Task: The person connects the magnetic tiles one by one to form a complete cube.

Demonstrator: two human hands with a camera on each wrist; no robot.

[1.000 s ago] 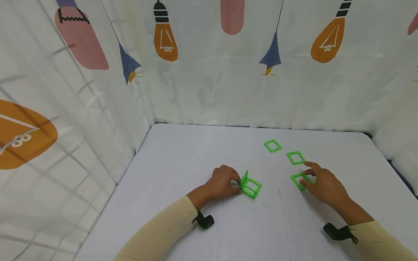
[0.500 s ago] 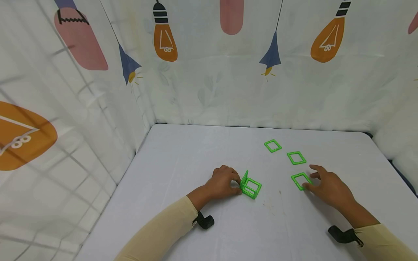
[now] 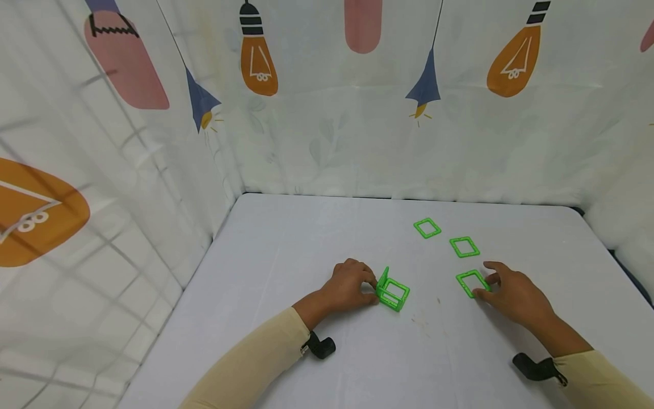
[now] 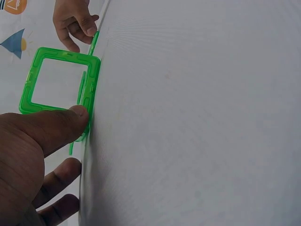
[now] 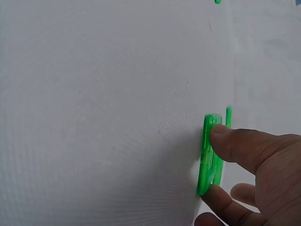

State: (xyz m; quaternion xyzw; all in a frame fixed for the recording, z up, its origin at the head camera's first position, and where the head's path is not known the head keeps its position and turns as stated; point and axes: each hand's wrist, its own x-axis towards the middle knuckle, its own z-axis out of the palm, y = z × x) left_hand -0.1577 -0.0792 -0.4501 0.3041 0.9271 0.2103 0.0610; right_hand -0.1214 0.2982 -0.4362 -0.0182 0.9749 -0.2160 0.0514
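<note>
My left hand (image 3: pixel 349 287) holds the left side of joined green square magnetic tiles (image 3: pixel 395 296), one lying flat and others upright. In the left wrist view, the thumb lies on the lower corner of an upright tile (image 4: pixel 28 87); part of the grip is hidden behind it. Over to the right, my right hand (image 3: pixel 518 296) pinches a single flat green square tile (image 3: pixel 464 282) by its near right edges. In the right wrist view, the thumb is on top of this tile (image 5: pixel 205 155) and a fingertip meets its corner.
Two more green square tiles lie flat farther back, one tile (image 3: pixel 464 247) just behind the right hand's piece and another tile (image 3: pixel 427 228) beyond it. The white table (image 3: pixel 306 227) meets a printed curtain (image 3: pixel 327 130) at its back edge.
My right hand has drawn back a little to the right, its index finger leaving the edge of the middle tile. The left hand and the tiles have stayed in place.
</note>
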